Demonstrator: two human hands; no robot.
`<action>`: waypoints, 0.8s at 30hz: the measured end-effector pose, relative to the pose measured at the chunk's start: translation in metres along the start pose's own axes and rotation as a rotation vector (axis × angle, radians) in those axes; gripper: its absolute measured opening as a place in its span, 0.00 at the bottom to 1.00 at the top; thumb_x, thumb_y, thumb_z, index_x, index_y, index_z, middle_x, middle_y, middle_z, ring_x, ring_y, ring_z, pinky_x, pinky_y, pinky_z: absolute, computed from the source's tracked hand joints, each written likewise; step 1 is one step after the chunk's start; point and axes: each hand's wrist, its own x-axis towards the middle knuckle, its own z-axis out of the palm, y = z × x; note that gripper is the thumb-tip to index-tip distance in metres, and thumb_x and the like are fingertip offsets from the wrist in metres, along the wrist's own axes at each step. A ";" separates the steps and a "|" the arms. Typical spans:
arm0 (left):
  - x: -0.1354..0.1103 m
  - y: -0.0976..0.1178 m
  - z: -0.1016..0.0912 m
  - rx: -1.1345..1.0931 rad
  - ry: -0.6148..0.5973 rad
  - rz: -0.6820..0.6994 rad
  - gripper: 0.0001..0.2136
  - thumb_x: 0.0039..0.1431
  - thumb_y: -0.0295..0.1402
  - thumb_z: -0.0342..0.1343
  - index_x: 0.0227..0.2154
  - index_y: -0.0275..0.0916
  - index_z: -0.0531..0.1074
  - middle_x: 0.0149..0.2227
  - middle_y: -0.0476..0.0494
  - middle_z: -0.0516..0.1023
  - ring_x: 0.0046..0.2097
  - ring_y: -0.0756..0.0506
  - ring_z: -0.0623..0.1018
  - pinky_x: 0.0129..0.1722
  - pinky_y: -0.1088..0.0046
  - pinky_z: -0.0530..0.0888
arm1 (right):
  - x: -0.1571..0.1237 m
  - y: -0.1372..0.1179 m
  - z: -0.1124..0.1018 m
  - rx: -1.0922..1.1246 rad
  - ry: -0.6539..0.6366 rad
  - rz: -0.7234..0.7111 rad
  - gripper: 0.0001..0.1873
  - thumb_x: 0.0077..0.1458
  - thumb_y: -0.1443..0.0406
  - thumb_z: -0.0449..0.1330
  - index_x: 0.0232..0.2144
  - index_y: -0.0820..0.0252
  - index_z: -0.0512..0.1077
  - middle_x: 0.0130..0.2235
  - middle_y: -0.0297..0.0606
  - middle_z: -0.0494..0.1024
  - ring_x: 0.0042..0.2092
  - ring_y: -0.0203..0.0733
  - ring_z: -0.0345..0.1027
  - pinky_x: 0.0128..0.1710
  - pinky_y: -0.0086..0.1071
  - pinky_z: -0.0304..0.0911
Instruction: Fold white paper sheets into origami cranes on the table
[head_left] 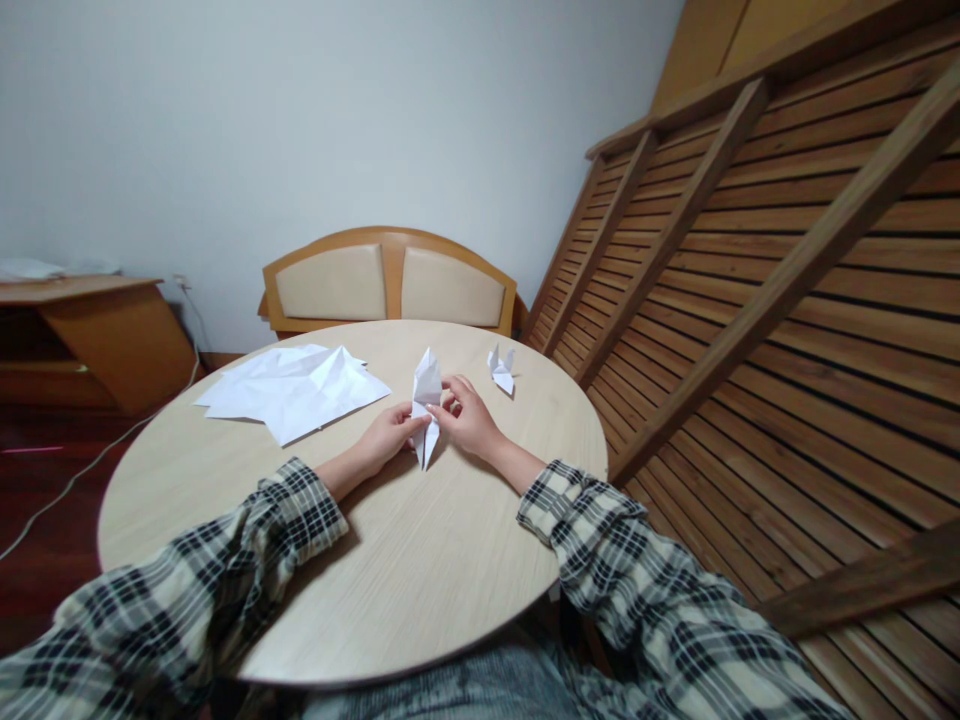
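Note:
A folded white origami paper (427, 380), long and pointed at top and bottom, is held upright just above the middle of the round table (450, 560). My left hand (390, 435) pinches its left edge, thumb across the front near the middle. On the other side my right hand (466, 415) grips the right edge between thumb and fingers. Two narrow points hang below the thumbs with a slit between them. Parts of the fingers behind the paper are hidden.
Creased white paper sheets (300, 385) lie spread at the table's left. A small finished-looking origami figure (501, 370) stands at the far right. Behind are a padded headboard (330, 285) and a slatted wooden frame (750, 300) leaning on the right. A desk (112, 340) stands left.

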 end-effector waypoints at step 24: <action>0.005 -0.003 -0.014 -0.471 -0.100 -0.172 0.09 0.46 0.29 0.60 0.32 0.35 0.74 0.28 0.45 0.76 0.28 0.48 0.72 0.30 0.72 0.70 | -0.013 0.008 0.002 -0.066 -0.202 -0.152 0.26 0.52 0.78 0.51 0.45 0.51 0.77 0.55 0.34 0.75 0.57 0.42 0.69 0.59 0.46 0.62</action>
